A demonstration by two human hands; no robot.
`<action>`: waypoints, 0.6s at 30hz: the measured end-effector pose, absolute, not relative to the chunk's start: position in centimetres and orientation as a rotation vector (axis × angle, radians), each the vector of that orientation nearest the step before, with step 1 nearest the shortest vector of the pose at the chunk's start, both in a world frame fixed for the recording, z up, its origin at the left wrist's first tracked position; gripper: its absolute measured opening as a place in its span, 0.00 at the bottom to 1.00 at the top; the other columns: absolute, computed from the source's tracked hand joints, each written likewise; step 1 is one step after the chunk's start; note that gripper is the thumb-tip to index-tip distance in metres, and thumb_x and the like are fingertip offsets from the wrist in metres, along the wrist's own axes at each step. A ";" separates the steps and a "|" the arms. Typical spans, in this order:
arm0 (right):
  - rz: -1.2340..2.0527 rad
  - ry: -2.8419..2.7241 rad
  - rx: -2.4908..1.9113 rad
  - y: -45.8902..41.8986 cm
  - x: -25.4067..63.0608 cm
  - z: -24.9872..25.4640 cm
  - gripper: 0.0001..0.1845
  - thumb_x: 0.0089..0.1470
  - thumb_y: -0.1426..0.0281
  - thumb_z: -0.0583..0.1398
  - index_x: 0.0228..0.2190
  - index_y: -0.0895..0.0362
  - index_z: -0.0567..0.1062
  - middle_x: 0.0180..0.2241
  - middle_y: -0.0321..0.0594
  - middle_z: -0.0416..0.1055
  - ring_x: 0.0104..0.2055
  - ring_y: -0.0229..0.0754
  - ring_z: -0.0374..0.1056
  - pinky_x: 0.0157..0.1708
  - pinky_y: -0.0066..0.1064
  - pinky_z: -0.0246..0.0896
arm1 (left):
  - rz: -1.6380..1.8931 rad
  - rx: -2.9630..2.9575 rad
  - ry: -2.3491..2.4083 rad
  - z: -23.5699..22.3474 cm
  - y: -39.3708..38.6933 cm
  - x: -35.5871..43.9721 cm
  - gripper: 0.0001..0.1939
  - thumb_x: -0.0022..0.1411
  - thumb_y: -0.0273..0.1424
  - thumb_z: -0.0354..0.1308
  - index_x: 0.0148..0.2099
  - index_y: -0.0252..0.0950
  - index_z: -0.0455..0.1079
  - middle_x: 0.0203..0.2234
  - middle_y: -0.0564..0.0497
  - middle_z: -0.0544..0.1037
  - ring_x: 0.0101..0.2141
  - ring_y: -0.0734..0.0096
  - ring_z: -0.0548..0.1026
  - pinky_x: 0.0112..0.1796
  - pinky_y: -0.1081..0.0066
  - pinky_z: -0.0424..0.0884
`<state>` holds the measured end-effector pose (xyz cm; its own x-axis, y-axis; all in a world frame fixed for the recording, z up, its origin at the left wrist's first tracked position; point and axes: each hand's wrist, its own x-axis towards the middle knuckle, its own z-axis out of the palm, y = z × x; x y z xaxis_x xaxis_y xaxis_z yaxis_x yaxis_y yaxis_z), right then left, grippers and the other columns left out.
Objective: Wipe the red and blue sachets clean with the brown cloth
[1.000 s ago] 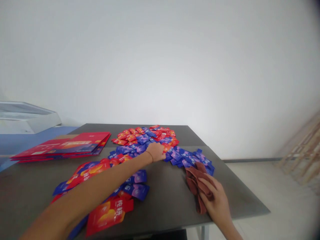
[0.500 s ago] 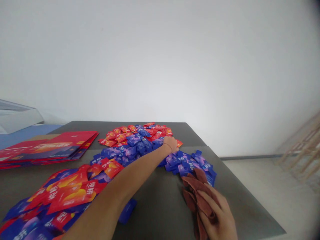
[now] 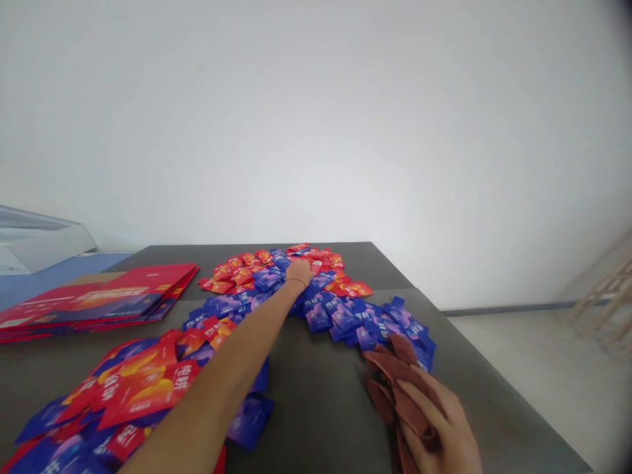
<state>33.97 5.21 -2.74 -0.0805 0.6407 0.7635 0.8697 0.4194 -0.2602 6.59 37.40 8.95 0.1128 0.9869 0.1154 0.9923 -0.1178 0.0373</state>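
Note:
My left hand (image 3: 299, 271) reaches far across the dark table (image 3: 320, 388) and rests on the heap of small red and blue sachets (image 3: 276, 276); its fingers curl down among them, and what they hold is hidden. My right hand (image 3: 439, 431) lies near the table's front right, fingers pressed onto a crumpled brown cloth (image 3: 395, 375). More blue sachets (image 3: 375, 322) lie just beyond the cloth.
Larger red and blue pouches (image 3: 123, 388) are spread at the near left under my left arm. A flat stack of red cartons (image 3: 93, 299) sits at the far left. A white machine (image 3: 34, 240) stands beyond it. Pale floor and wooden slats (image 3: 607, 296) lie to the right.
My left hand moved from the right side of the sachet heap back and leftward onto its far part. The blue sachets shifted slightly. My right hand stayed on the cloth.

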 end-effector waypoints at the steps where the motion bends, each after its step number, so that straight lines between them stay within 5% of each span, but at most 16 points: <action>1: -0.337 -1.816 -1.309 5.2 34.1 -2.8 0.25 0.61 0.62 0.63 0.59 0.41 0.74 0.62 0.45 0.69 0.58 0.61 0.70 0.48 0.55 0.74 | -0.174 -2.298 -2.070 8.8 37.6 6.8 0.21 0.73 0.40 0.62 0.61 0.36 0.71 0.56 0.42 0.75 0.51 0.57 0.78 0.50 0.52 0.78; 18: -0.340 -1.855 -1.302 5.2 34.4 -2.8 0.22 0.62 0.64 0.63 0.58 0.45 0.76 0.62 0.45 0.69 0.59 0.57 0.70 0.51 0.51 0.74 | -0.192 -2.320 -1.967 9.4 38.6 8.8 0.21 0.73 0.39 0.62 0.61 0.36 0.71 0.56 0.42 0.75 0.51 0.57 0.78 0.50 0.52 0.78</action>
<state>34.44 5.20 -2.83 -0.1239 0.6517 0.7483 0.8749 0.4276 -0.2275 8.82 38.60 9.36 0.1610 0.9745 0.1564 0.9864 -0.1644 0.0091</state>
